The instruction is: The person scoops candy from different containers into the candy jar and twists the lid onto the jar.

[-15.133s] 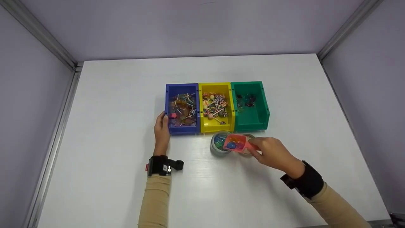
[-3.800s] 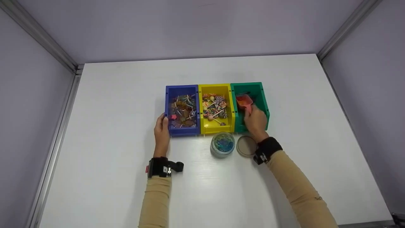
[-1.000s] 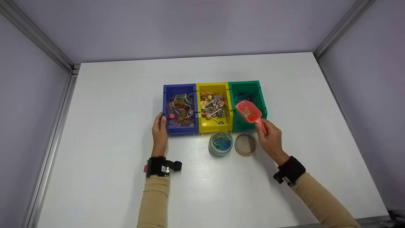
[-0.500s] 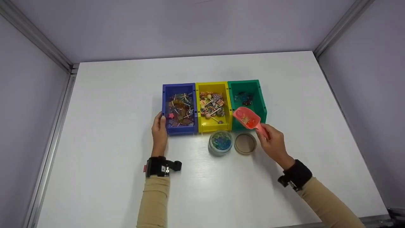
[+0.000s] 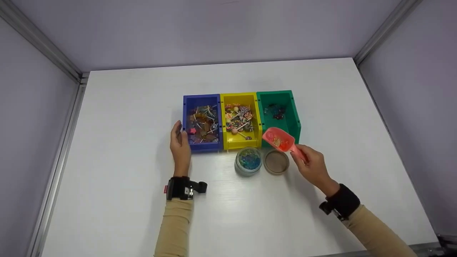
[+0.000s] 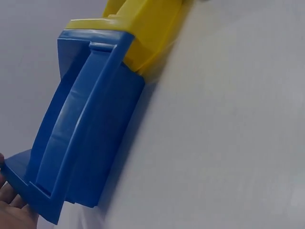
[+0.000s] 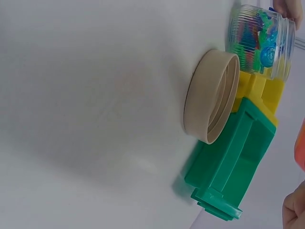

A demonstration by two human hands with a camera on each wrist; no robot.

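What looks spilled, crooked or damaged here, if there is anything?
Nothing stands out. The blue plastic bin, the yellow plastic bin and green plastic bin stand in a row; the clear ribbed jar stands upright beside the round beige lid; no spilled pieces are visible.

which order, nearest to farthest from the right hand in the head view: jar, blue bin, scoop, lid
1. Scoop: held in the right hand.
2. Lid: just left of the hand.
3. Jar: left of the lid.
4. Blue bin: left end of the row.
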